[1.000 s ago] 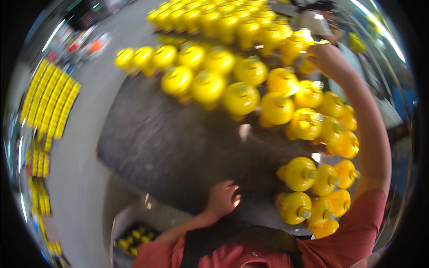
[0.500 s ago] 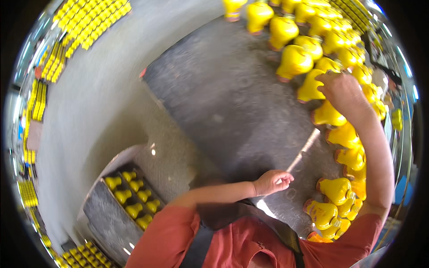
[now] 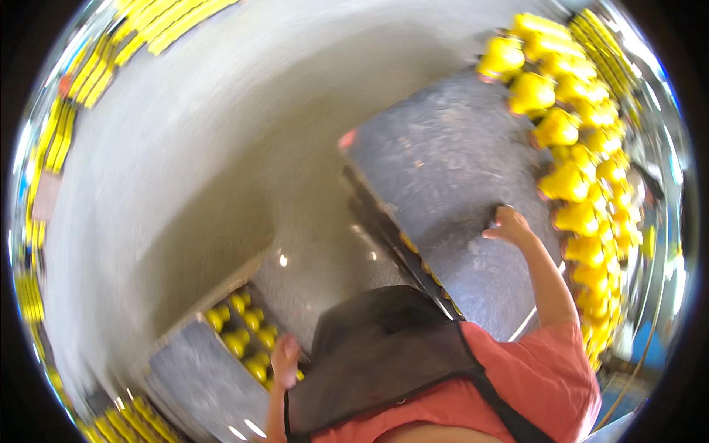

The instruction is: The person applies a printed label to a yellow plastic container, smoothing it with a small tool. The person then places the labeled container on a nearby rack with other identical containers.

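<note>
My right hand [image 3: 509,224] is over the dark grey board [image 3: 450,162], with thumb and fingers apart and nothing seen in them. To its right, bulbous, glossy yellow pieces with narrow necks [image 3: 567,181] stand close together along the board; some show reddish ends. My left hand [image 3: 286,358] is blurred by motion, low at the left in front of my body. It is nearest to smaller-looking yellow pieces [image 3: 236,341] in rows beside a second dark board [image 3: 199,376]. Its fingers do not show clearly. A thin pale stick [image 3: 523,325] lies near my right forearm.
A pale concrete floor [image 3: 295,96] lies to the left of the board. Yellow edges [image 3: 421,258] show beneath the board's left side. Stacks of yellow pieces [image 3: 173,22] stand at the far left, with more rows [image 3: 133,421] at the lower left.
My right hand has come off the yellow pieces and nearer, over the grey board. My left hand has swung left, away from the stick, toward the lower-left rows. The whole view has shifted.
</note>
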